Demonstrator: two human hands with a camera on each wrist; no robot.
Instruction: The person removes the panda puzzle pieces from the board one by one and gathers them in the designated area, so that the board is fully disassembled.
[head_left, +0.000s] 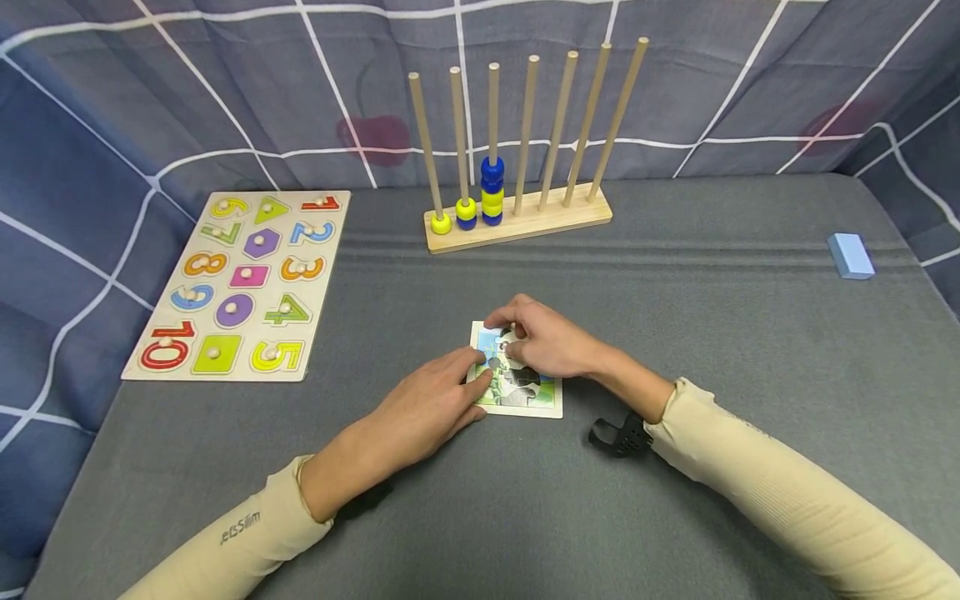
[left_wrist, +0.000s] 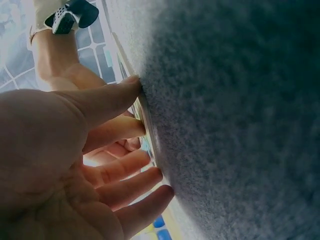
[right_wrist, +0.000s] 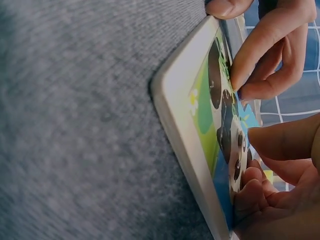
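A small panda jigsaw puzzle [head_left: 525, 400] with a pale border lies before me on the grey table. My left hand [head_left: 435, 400] rests at its left side, fingers straight, with fingertips on the border and pieces. In the left wrist view, the left fingertips [left_wrist: 132, 82] line up along the board's edge. From the right, my right hand [head_left: 555, 342] reaches over the panda's head, thumb and index finger bent down onto the upper pieces. A blue piece [right_wrist: 248, 117] sits slightly raised beside the right thumb [right_wrist: 280, 140]; I cannot tell whether it is pinched.
A number-and-shape peg board [head_left: 247, 229] lies at the left. Behind the puzzle stands a wooden rack [head_left: 525, 231] of upright rods, several beads on its left rods. A light blue block [head_left: 851, 256] sits far right. Checked cloth [head_left: 750, 100] hangs around the table.
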